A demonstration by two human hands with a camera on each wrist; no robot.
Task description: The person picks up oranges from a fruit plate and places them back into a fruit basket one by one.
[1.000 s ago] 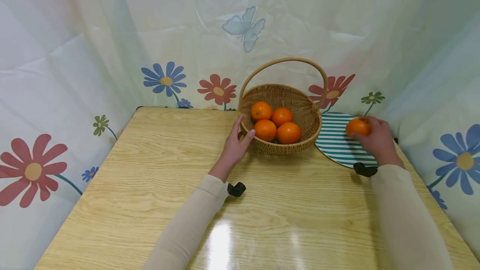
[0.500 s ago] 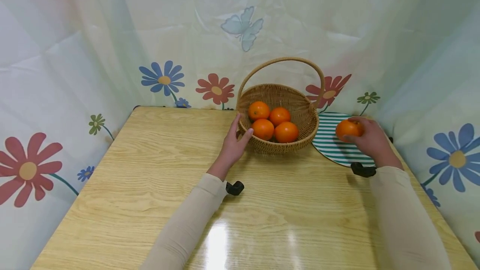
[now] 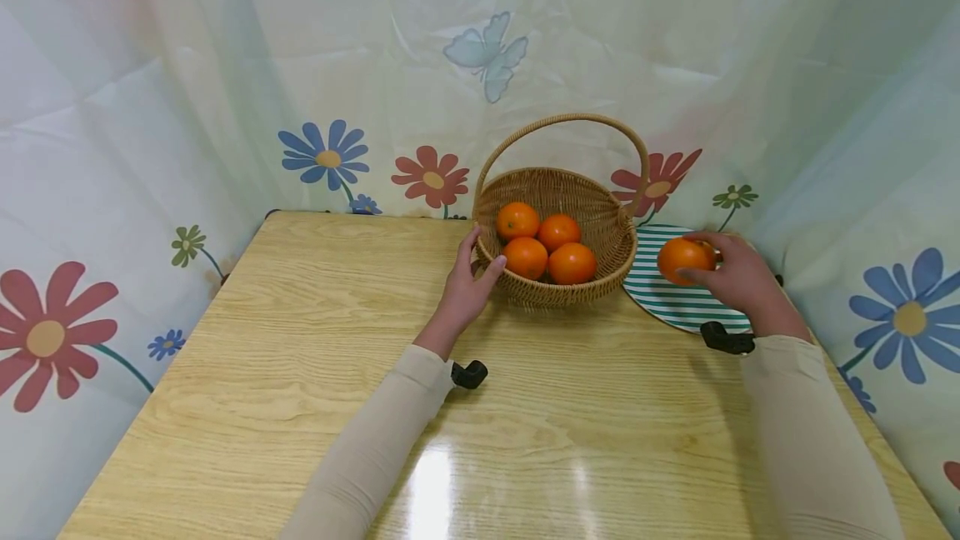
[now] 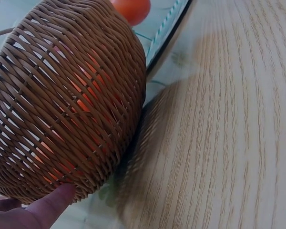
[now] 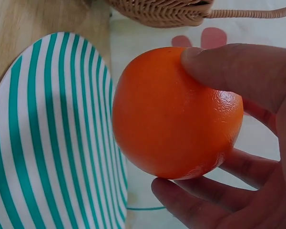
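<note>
In the head view, a wicker basket (image 3: 551, 296) with a tall arched handle stands near the table's back edge, with several oranges (image 3: 572, 263) inside. My left hand (image 3: 463, 294) touches the basket's left side with thumb and fingers spread and fairly straight; the left wrist view shows the thumb (image 4: 57, 200) against the weave. Over at the right, my right hand (image 3: 742, 277) holds one orange (image 5: 176, 114) between thumb and fingers. That orange is above a round board (image 5: 52, 119) with green and white stripes, beside the basket.
The wooden table (image 3: 300, 340) extends forward and to the left of the basket. Behind and at both sides hangs a flower-printed curtain (image 3: 375, 65), close to the table's edges. The basket's arched handle (image 3: 577, 117) rises above its opening.
My right hand has carried its orange leftward over the striped board, nearer the basket. The left hand stays at the basket's side, and the basket keeps its place.
</note>
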